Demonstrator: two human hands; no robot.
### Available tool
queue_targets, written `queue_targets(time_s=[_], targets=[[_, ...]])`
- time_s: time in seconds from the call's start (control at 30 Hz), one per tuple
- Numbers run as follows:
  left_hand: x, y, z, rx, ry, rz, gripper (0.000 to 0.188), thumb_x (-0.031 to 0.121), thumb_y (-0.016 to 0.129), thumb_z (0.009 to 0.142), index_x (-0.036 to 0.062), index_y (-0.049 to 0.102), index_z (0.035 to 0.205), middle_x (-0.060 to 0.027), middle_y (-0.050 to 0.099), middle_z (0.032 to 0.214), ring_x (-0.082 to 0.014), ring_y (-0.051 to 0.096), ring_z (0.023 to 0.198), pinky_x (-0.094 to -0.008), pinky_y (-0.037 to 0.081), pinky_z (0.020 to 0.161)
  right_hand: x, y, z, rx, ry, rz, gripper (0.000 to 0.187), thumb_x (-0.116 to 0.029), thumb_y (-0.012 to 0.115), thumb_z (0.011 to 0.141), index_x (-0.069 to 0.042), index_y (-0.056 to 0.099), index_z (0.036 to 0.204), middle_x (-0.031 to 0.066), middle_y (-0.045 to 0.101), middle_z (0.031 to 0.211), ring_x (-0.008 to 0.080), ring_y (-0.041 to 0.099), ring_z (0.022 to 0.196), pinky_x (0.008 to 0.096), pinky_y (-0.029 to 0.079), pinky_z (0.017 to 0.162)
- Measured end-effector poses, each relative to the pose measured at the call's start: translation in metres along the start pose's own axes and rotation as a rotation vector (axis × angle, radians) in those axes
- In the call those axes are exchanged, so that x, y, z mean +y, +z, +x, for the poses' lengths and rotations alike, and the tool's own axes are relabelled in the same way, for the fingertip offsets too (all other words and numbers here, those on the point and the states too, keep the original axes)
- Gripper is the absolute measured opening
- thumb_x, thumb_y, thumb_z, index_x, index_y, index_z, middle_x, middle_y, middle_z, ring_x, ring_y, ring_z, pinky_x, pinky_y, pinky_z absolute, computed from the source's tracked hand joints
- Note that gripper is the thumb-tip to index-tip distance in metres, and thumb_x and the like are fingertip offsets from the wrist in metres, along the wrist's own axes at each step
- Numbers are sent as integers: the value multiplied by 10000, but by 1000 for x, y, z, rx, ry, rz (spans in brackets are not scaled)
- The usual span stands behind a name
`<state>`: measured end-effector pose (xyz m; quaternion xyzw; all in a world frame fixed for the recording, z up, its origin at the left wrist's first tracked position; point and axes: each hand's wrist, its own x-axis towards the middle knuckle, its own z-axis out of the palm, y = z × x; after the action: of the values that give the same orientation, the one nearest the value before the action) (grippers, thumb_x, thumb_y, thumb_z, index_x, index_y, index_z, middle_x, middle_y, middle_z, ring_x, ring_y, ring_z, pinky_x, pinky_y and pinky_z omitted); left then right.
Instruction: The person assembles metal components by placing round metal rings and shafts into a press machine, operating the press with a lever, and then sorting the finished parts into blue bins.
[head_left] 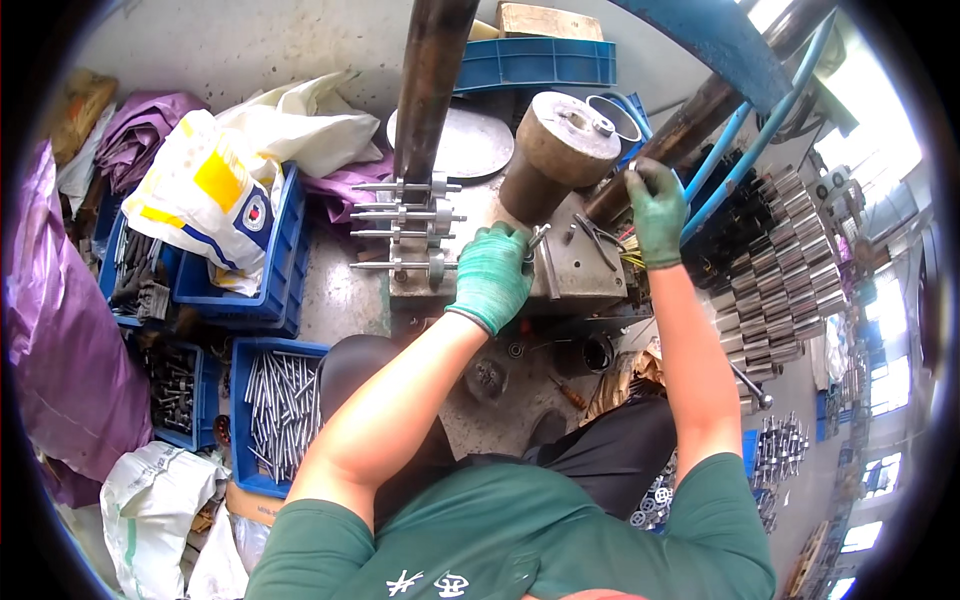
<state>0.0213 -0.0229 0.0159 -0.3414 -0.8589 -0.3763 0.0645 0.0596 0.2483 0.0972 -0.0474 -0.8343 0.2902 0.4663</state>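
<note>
My left hand (492, 275), in a green glove, is closed at the front of a metal press table (590, 275). A short shiny metal piece (539, 238) sticks out by its fingertips; the glove hides the rest. Just left of this hand, several metal shafts with round discs (436, 266) lie side by side on the table edge. My right hand (658, 215), also green-gloved, is raised at the right beside a dark steel column (640, 165). Its fingers are pinched together, with a tiny bright spot at the tips that I cannot make out.
A thick cylindrical ram (568, 140) stands over the table behind my hands. Another steel column (428, 100) rises at the left. Loose tools (597, 235) lie on the table. A blue bin (240, 400) of metal rods (283, 410) stands by my left knee. Stacked metal cylinders (785, 270) line the right.
</note>
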Motion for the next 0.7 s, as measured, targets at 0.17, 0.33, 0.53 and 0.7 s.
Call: queue_targets(time_s=[0.17,0.33,0.53,0.7], targets=[[-5,15,0,51,-59,-144,252,148,727,874,66,713,1112,-196,671,1207,-412,645,1106,-493,551,975,-23,14,54,-59,-60,-165,227,-166,834,881,-7,784,1035,149,772,1125,264,737,1056,363,560,975],[-14,21,4,-139,-248,-314,361,287,731,906,23,684,1148,-244,656,1222,-432,661,1134,-495,526,1004,-8,34,70,-135,26,-157,266,-216,812,908,-13,801,1079,180,780,1128,289,759,1011,360,580,922],[-18,25,-1,-151,-260,-330,340,295,703,936,45,687,1166,-241,658,1221,-428,651,1143,-497,520,1004,-7,43,78,-214,61,-259,324,-286,782,937,-31,805,1135,203,783,1108,335,756,1047,381,571,965],[-22,24,-2,-171,-267,-325,388,261,740,883,23,680,1183,-249,669,1230,-418,671,1139,-476,528,1005,-15,40,76,-225,-76,-364,356,-319,740,956,-48,798,1180,223,769,1130,376,736,1082,422,564,990]])
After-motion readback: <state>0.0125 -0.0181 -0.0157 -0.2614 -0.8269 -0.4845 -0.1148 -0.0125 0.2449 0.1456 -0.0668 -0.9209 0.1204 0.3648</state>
